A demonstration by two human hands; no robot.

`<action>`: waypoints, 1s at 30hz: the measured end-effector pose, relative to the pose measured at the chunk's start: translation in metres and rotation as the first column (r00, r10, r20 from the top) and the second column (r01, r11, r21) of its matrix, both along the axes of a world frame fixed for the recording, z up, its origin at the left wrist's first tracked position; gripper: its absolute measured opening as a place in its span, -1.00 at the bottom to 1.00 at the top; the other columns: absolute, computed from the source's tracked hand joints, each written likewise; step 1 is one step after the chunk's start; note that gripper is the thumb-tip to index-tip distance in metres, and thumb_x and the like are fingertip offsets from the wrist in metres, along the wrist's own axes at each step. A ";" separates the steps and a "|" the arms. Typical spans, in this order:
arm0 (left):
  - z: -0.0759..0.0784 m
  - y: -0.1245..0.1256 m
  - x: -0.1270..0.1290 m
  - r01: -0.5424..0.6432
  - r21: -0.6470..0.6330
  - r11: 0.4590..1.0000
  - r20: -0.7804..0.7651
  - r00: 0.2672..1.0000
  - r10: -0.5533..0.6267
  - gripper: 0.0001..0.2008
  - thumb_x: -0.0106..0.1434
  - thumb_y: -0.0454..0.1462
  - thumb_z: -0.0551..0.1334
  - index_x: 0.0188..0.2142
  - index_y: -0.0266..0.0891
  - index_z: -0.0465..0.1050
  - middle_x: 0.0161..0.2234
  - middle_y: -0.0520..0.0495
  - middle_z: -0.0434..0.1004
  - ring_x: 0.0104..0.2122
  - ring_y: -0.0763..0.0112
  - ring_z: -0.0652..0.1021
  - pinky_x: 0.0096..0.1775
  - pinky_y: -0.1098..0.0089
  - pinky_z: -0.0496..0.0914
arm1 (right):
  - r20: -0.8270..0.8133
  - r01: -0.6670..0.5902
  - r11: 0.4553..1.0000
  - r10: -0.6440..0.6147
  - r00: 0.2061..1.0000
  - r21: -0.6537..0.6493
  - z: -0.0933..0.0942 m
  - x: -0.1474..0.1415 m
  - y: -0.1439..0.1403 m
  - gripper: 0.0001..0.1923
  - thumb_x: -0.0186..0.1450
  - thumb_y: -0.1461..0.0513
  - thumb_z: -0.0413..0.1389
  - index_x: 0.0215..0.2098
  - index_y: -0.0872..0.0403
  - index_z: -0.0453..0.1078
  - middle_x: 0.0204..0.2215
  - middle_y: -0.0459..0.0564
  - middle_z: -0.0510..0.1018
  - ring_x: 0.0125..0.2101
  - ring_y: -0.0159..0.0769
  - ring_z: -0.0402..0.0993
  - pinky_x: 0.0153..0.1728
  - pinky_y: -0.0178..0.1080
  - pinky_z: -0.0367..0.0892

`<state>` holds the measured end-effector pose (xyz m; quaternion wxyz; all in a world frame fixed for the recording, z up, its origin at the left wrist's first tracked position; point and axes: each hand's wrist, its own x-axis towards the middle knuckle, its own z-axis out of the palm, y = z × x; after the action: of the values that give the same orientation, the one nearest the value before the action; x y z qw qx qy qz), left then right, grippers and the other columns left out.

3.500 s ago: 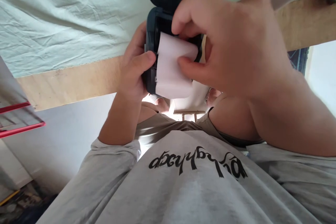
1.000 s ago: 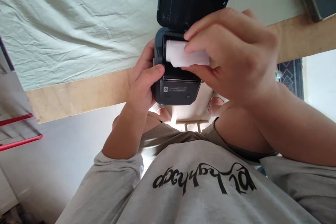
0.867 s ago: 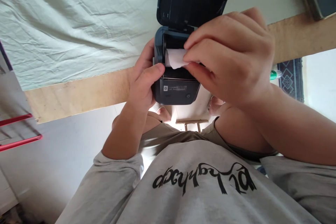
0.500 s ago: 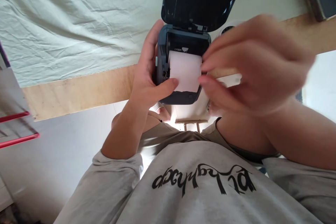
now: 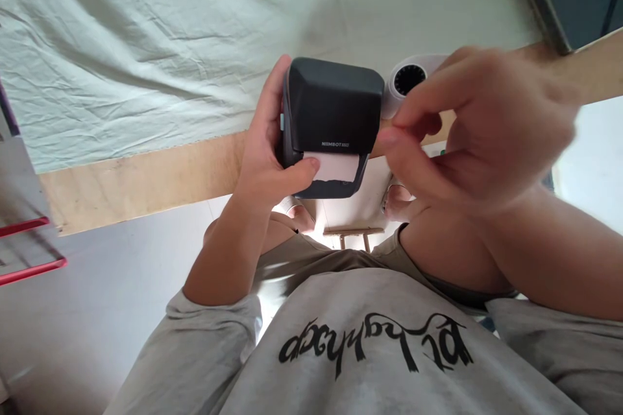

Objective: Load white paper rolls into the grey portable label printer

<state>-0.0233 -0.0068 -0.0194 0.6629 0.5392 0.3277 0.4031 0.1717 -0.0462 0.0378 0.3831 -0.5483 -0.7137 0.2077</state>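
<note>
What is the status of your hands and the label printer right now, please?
Left hand grips label printer, lid shut, paper strip out the slot. Right hand beside it, empty. Nothing blocking.

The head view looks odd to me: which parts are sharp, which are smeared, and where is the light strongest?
Head view: the small dark printer and left hand are sharp; the right hand is motion-blurred at the knuckles; the brightest, washed-out patch is the floor between the knees; the wooden table edge bows, lens distortion.

A creased pale green cloth (image 5: 146, 45) covers the counter (image 5: 146, 172), whose bare wooden edge crosses mid-frame. Grey floor (image 5: 97, 311) fills the lower left; a red frame (image 5: 29, 266) sits at the left edge.
</note>
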 end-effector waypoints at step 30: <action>0.013 -0.001 0.013 -0.014 -0.170 0.985 0.224 0.973 0.052 -0.63 0.15 -0.01 0.08 -0.15 -0.16 0.35 -0.34 -0.06 0.47 -0.19 0.20 0.48 -0.21 0.28 0.39 | 0.221 0.129 0.840 -0.011 0.975 -0.527 -0.016 -0.013 0.004 -0.31 0.10 -0.20 -0.08 -0.76 0.26 0.15 -0.81 -0.06 0.11 -0.71 -0.72 -0.12 -0.63 -0.41 -0.20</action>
<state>-0.0104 -0.0082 -0.0061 0.7321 0.4263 0.2912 0.4444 0.1584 -0.0421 0.0221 0.1440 -0.6782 -0.6424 0.3264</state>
